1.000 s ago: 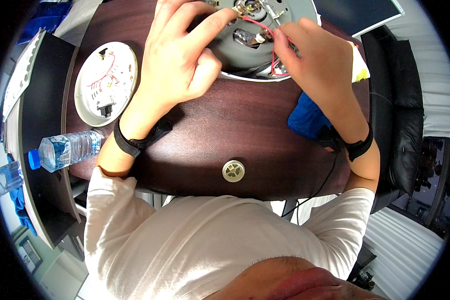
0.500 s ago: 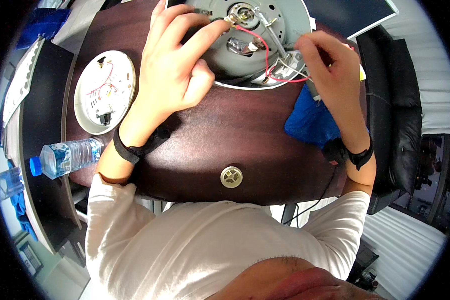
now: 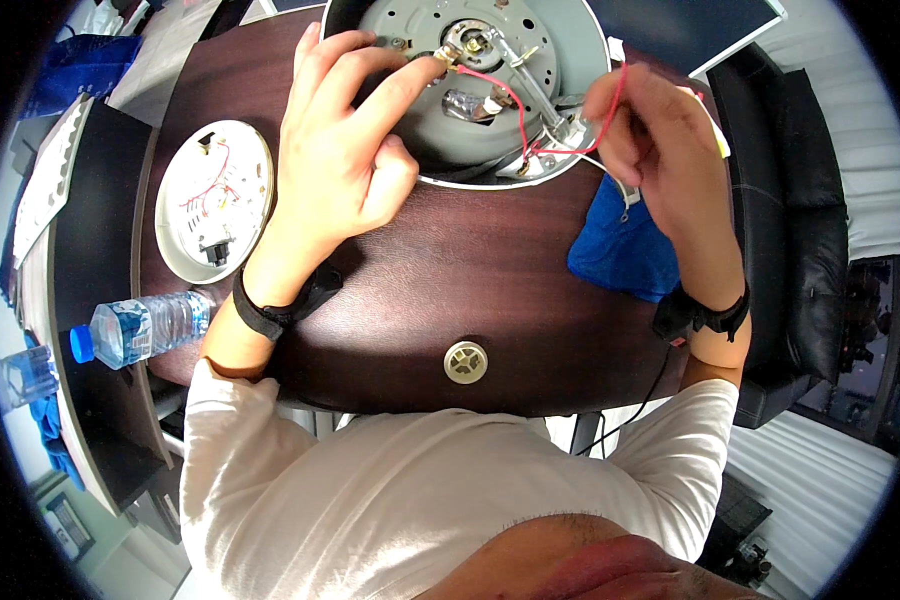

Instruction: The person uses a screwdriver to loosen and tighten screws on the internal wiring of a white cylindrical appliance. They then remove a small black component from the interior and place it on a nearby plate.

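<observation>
An upturned round grey appliance housing [image 3: 430, 145], resembling a rice cooker's underside, sits at the far side of the table. My left hand [image 3: 345, 140] reaches over its left part with fingers spread; the index fingertip touches a metal terminal [image 3: 448, 57] near the centre. From there a red wire [image 3: 518, 100] loops to the lower right rim and up to my right hand [image 3: 665, 140], which pinches it between curled fingers. A white wire [image 3: 597, 163] ending in a small metal lug hangs below that hand. A metal rod [image 3: 535, 85] crosses the housing.
A round white base cover [image 3: 185, 245] with red wires inside lies at the left, near a water bottle [image 3: 150, 325]. A small round slotted part [image 3: 465, 362] rests by the near edge. The blue cloth [image 3: 615, 250] lies under my right hand. A black padded seat [image 3: 815, 200] stands at the right.
My right hand has lifted and turned a little, drawing the red wire up from the housing's rim. My left hand keeps its place at the terminal. The view has shifted slightly.
</observation>
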The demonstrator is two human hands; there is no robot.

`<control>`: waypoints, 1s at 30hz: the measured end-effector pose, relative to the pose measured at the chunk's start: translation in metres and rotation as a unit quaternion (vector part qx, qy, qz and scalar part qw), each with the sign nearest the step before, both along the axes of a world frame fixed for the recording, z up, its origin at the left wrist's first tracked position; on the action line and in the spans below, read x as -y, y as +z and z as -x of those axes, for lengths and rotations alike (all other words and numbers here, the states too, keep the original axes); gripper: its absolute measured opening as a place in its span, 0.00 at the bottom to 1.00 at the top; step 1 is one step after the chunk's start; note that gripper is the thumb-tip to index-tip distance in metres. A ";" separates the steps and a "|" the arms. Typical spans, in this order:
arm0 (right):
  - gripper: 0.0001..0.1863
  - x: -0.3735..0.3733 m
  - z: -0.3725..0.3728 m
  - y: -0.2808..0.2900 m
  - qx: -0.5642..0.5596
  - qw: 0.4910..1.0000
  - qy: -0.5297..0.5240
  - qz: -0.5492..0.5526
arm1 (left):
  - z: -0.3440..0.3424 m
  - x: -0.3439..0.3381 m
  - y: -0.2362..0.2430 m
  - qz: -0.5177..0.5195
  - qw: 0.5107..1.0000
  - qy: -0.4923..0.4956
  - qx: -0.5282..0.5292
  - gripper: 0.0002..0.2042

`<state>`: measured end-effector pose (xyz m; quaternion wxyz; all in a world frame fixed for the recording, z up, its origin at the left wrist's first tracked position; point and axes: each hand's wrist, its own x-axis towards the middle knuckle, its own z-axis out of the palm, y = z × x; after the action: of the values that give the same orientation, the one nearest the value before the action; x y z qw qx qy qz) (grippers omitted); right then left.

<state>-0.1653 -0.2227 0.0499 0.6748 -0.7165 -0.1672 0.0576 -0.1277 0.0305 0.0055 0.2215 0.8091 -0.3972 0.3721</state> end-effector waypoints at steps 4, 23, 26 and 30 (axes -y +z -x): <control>0.21 -0.006 -0.006 0.007 0.017 0.999 -0.045 -0.015 | -0.001 -0.001 -0.001 0.000 1.000 -0.004 -0.001 0.25; 0.13 -0.016 -0.016 0.011 0.023 0.983 0.069 0.167 | 0.002 0.000 0.000 0.010 1.000 0.000 -0.016 0.25; 0.11 -0.021 -0.016 0.004 0.103 0.959 0.079 0.251 | 0.003 -0.002 -0.001 0.006 1.000 0.006 -0.012 0.25; 0.10 -0.025 -0.016 0.015 0.076 0.927 0.063 0.361 | 0.002 -0.002 -0.001 0.003 1.000 0.007 -0.006 0.25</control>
<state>-0.1496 -0.1973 0.0650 0.3511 -0.9018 -0.2307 0.1014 -0.1297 0.0328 0.0040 0.2239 0.8137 -0.3888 0.3697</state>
